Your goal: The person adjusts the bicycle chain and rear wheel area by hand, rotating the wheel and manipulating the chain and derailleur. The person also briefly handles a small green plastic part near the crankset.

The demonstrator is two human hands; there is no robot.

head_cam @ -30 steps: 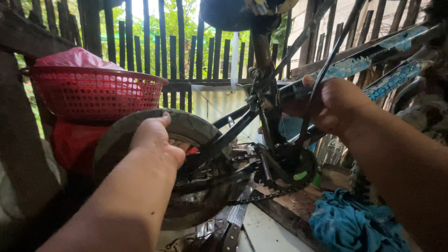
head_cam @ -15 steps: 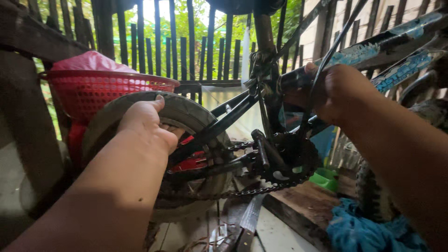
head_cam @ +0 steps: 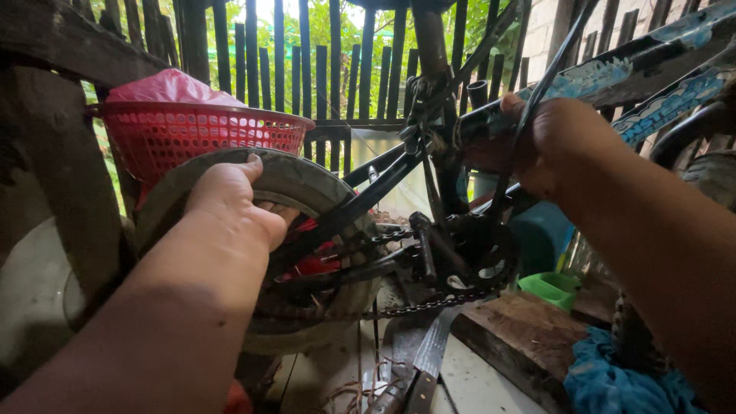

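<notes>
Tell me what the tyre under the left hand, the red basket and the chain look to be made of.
Tyre under the left hand: likely rubber, matt grey, dusty and worn smooth.
Red basket: apparently moulded plastic, with a slightly glossy open lattice wall.
Chain: metal links, dark and dull, probably greasy or tarnished steel.

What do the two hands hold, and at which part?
The left hand grips the rear wheel over its tyre; the right hand grasps the bicycle frame tube.

both arms outstretched, left hand [head_cam: 230, 201] and right hand [head_cam: 556, 146] each in a closed grip
</notes>
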